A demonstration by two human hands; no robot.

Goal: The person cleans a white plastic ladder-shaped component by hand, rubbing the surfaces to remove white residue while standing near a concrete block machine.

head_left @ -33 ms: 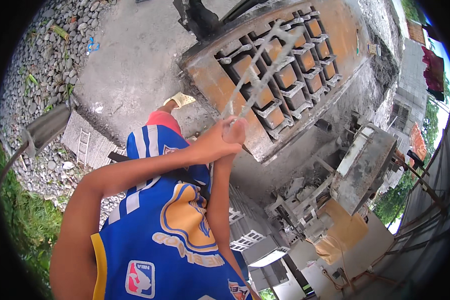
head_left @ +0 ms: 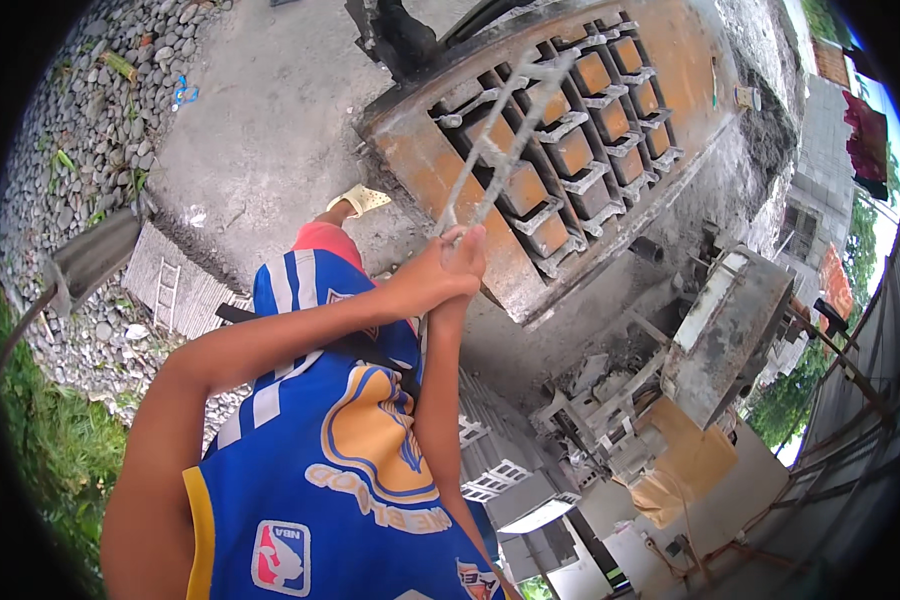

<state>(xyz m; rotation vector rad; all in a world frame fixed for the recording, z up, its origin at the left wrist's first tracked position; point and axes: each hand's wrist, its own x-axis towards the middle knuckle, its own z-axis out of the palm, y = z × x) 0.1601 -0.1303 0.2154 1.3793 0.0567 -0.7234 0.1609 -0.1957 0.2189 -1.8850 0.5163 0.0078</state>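
Note:
Over a rusty steel block-moulding plate [head_left: 410,165] my two hands grip a long, grey, dusty metal tool [head_left: 492,150] made of two bars with a crosspiece. My left hand [head_left: 425,280] and my right hand [head_left: 463,258] are closed together around its near end, fingers overlapping and partly hiding one another. The bars stretch up and away, and their far ends lie above a mould grid [head_left: 595,145] with brown square cores and grey metal cross-pieces. Whether the bars touch the grid I cannot tell.
A machine with a rusty metal trough [head_left: 725,335] stands at the right. Grey hollow blocks [head_left: 505,465] are stacked near my right side. A dark machine arm [head_left: 400,35] rises at the far edge. A shovel blade [head_left: 95,250] and river stones [head_left: 100,130] are at the left.
The tool's far ends have swung left and slightly down over the grid. My hands have shifted a little with it and remain closed on it.

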